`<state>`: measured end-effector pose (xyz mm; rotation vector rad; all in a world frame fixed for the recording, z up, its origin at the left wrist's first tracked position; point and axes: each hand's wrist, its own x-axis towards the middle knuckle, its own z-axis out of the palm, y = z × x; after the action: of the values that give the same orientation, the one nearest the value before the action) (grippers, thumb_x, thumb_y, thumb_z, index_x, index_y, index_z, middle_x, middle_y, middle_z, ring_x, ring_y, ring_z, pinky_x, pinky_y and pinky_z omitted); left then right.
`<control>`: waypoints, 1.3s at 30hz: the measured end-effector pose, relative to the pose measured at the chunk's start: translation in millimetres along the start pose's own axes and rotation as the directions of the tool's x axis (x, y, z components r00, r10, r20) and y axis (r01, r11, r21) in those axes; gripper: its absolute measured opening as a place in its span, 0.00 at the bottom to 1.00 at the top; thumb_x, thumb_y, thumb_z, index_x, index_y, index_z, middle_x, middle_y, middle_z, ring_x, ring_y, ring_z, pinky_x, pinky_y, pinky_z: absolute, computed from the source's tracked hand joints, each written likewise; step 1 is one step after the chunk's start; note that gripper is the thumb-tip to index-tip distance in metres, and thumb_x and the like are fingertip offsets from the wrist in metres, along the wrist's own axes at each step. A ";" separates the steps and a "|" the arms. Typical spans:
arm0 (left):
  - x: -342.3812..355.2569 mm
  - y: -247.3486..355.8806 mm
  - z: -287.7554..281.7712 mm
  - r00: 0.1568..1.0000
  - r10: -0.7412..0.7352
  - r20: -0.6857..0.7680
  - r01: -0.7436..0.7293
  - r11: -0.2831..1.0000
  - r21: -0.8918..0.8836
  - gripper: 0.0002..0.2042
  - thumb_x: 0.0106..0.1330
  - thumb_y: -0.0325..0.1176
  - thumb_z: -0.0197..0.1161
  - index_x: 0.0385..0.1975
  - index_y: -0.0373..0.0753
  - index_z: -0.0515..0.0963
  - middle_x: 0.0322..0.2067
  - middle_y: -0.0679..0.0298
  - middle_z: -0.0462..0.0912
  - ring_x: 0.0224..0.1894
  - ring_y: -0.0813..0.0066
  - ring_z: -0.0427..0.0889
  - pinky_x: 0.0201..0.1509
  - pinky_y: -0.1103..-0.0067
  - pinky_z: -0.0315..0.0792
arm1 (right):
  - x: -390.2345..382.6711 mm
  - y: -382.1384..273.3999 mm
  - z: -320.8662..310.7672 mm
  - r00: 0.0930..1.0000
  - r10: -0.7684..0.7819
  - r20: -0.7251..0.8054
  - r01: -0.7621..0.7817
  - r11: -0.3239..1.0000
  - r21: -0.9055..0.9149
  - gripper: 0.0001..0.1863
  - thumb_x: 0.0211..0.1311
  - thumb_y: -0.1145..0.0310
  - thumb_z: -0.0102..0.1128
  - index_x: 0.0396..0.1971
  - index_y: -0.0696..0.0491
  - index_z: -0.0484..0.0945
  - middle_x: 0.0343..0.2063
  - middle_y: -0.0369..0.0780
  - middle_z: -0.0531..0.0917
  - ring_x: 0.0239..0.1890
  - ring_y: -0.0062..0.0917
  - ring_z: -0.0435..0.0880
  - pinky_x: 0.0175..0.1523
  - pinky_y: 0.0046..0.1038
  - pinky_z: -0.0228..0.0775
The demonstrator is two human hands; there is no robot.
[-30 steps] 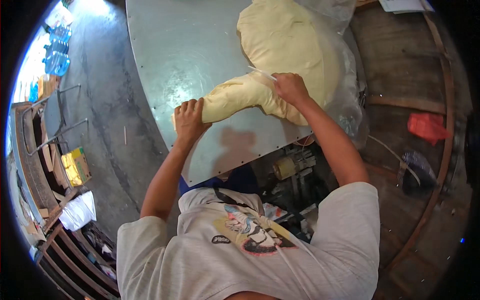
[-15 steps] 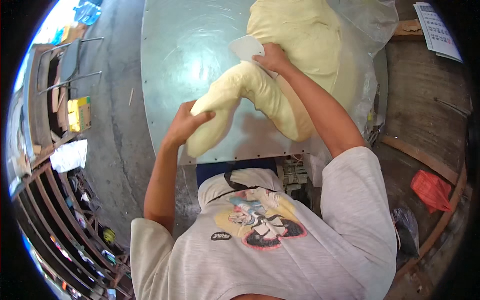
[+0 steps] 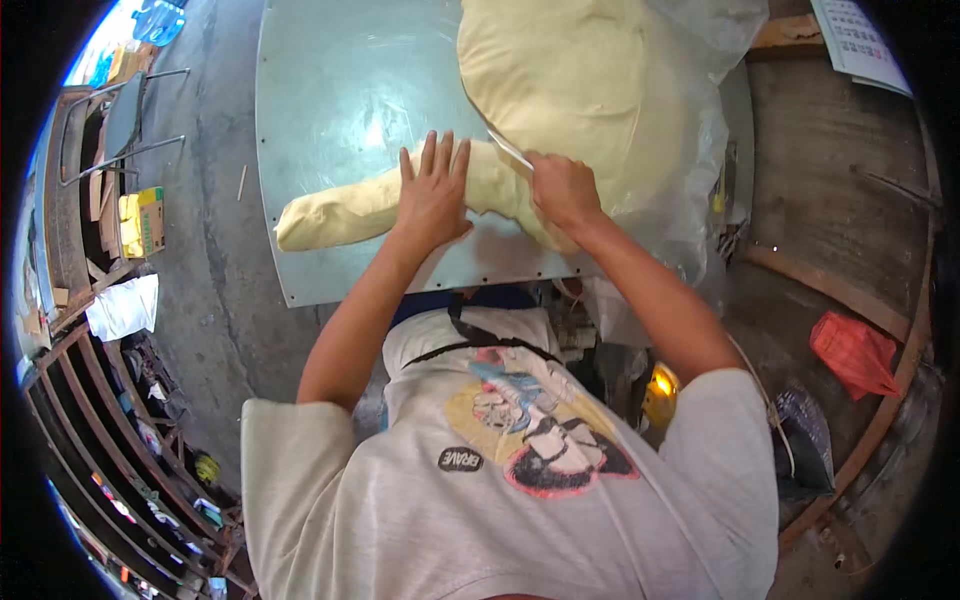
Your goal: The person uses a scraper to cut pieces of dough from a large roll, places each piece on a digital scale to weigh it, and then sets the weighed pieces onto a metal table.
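A long strip of pale yellow dough (image 3: 335,213) lies across the near part of the metal-topped table (image 3: 330,110). My left hand (image 3: 433,195) rests on it with the fingers spread, palm down. My right hand (image 3: 567,195) grips a thin white dough scraper (image 3: 508,148), seen nearly edge-on. The scraper's blade stands between the strip and a large, smooth mass of dough (image 3: 560,80) at the far right. Under my right hand the strip bends toward the table's near edge; its join with the large mass is partly hidden there.
Clear plastic sheeting (image 3: 690,190) lies along the right side of the large dough. On the floor at left are a yellow box (image 3: 143,222) and a chair (image 3: 122,125). A red bag (image 3: 853,355) and a dark bag (image 3: 805,440) sit at right.
My left hand has let go of the strip's raised end and now lies flat further along it. The strip has straightened out to the left. The scraper has turned edge-on against the dough.
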<state>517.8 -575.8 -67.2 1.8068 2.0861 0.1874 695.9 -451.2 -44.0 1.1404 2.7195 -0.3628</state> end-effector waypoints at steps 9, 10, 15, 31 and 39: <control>33.3 -29.8 -6.3 0.987 -0.123 -0.099 0.097 0.967 -0.234 0.31 0.43 0.30 0.73 0.53 0.43 0.73 0.44 0.55 0.81 0.47 0.49 0.80 0.50 0.62 0.75 | 74.5 17.0 18.6 0.997 -0.066 -0.028 0.072 0.934 0.350 0.13 0.58 0.65 0.59 0.39 0.54 0.83 0.29 0.51 0.84 0.32 0.46 0.84 0.40 0.40 0.75; 25.8 -29.0 -6.2 0.985 -0.126 -0.117 0.098 0.970 -0.222 0.31 0.43 0.30 0.73 0.53 0.43 0.73 0.44 0.55 0.81 0.47 0.49 0.80 0.50 0.62 0.75 | 84.2 17.4 18.2 0.996 -0.077 -0.047 0.089 0.933 0.350 0.13 0.58 0.65 0.59 0.39 0.54 0.83 0.29 0.51 0.84 0.32 0.46 0.84 0.40 0.40 0.75; -31.1 -18.5 -4.9 1.000 -0.003 0.027 0.011 0.953 -0.304 0.31 0.43 0.32 0.74 0.53 0.40 0.74 0.41 0.52 0.82 0.48 0.50 0.80 0.52 0.63 0.74 | 87.6 30.6 32.9 0.997 -0.075 0.002 0.069 0.929 0.364 0.22 0.58 0.56 0.63 0.50 0.53 0.80 0.38 0.51 0.85 0.43 0.44 0.84 0.49 0.42 0.74; -49.7 24.7 10.1 0.957 0.127 -0.260 -0.137 0.990 -0.022 0.44 0.39 0.51 0.79 0.61 0.44 0.69 0.51 0.60 0.78 0.56 0.56 0.74 0.62 0.57 0.62 | -234.5 92.8 22.4 0.663 0.749 -0.019 -0.725 0.648 0.233 0.26 0.57 0.66 0.64 0.57 0.56 0.75 0.45 0.53 0.82 0.49 0.47 0.81 0.52 0.44 0.74; -36.2 32.8 19.5 0.977 0.029 -0.210 -0.036 0.999 -0.032 0.43 0.37 0.50 0.79 0.60 0.49 0.71 0.53 0.62 0.77 0.58 0.58 0.73 0.64 0.59 0.61 | -242.7 357.4 -154.7 0.184 0.894 -0.409 -0.979 0.206 0.009 0.18 0.64 0.68 0.58 0.53 0.57 0.76 0.51 0.50 0.81 0.52 0.44 0.81 0.53 0.43 0.74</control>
<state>559.2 -608.4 -67.2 1.8715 2.1786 0.4388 1111.2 -328.9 108.0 2.6442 1.4895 0.4308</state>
